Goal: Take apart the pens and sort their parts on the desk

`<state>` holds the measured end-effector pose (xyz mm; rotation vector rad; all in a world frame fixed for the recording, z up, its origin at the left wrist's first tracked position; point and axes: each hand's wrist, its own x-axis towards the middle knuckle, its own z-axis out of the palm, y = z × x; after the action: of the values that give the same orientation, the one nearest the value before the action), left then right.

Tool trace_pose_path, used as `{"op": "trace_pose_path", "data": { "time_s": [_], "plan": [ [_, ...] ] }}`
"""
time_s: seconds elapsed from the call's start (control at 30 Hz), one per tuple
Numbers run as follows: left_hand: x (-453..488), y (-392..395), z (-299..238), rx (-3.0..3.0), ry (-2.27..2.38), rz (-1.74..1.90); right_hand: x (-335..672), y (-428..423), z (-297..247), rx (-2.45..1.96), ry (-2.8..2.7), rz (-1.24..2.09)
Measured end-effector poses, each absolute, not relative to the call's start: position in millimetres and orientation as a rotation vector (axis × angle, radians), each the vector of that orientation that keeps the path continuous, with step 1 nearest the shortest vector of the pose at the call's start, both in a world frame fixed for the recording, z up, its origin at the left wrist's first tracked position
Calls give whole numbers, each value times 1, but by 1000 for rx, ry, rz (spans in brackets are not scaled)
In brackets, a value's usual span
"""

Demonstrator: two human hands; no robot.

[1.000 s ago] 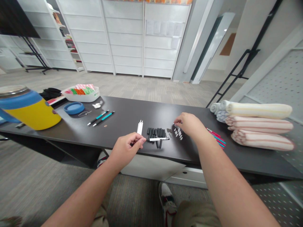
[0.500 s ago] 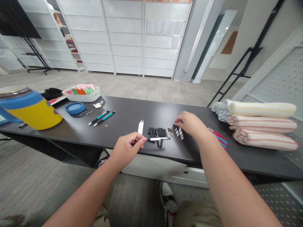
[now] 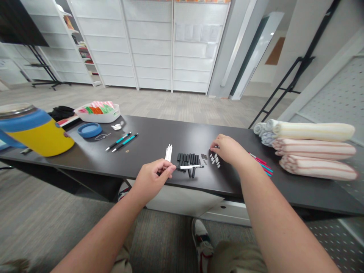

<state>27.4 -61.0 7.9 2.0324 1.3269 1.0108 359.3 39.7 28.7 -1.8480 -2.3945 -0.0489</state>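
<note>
My left hand (image 3: 152, 179) is closed in a pinch on a white pen barrel (image 3: 189, 167) that sticks out to the right over the black table's front edge. My right hand (image 3: 228, 148) rests on the table with fingers curled over a cluster of small white pen parts (image 3: 215, 159); whether it grips one is hidden. Between the hands lie a row of black pen parts (image 3: 188, 158) and a bundle of white tubes (image 3: 168, 152). Small dark bits (image 3: 204, 156) sit beside the white parts.
Finished pens (image 3: 263, 165) lie right of my right hand, two teal pens (image 3: 121, 141) at left. Rolled towels (image 3: 309, 149) fill the table's right end. A yellow and blue jug (image 3: 35, 131), a blue lid (image 3: 89, 129) and a white tray (image 3: 98, 112) stand at left.
Almost nothing has moved. My right hand has shifted slightly over the small white parts; my left hand keeps the pen barrel in the same place.
</note>
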Motion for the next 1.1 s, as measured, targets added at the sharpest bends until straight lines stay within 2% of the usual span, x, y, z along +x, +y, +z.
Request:
{"op": "trace_pose_path", "data": {
  "time_s": [0.37, 1.1],
  "plan": [
    [28, -61, 7, 2038, 1324, 1001, 371, 27, 51, -1800, -2014, -17],
    [27, -60, 7, 2050, 1328, 991, 375, 27, 43, -1969, -2202, 31]
  ]
}}
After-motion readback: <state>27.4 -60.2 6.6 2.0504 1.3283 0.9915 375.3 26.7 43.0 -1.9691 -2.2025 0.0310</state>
